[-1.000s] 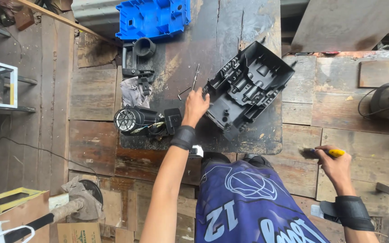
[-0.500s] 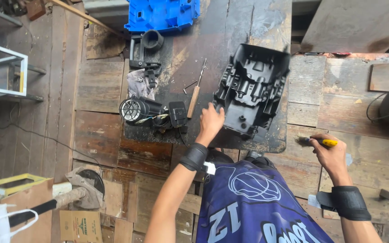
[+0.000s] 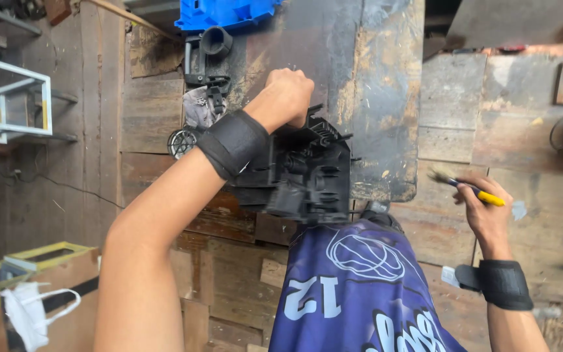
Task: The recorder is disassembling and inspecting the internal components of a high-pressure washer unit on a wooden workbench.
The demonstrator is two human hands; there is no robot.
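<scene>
My left hand (image 3: pixel 289 95), with a black wrist wrap, grips the far edge of a black plastic housing (image 3: pixel 314 176) and holds it lifted above the dark metal sheet (image 3: pixel 366 78), close to my body. My right hand (image 3: pixel 487 212), also wrapped at the wrist, holds a small brush with a yellow handle (image 3: pixel 470 189) out to the right over the wooden boards. A black motor part (image 3: pixel 182 141) lies on the left, partly hidden behind my left forearm.
A blue plastic case (image 3: pixel 223 13) sits at the far edge. Black machine parts (image 3: pixel 208 62) and a grey rag (image 3: pixel 198 107) lie left of the sheet. A white metal frame (image 3: pixel 8 104) stands at far left, cardboard boxes (image 3: pixel 40 287) at lower left.
My left hand has taken hold of the black housing and lifted it off the sheet toward me. My right hand with the brush has come up slightly.
</scene>
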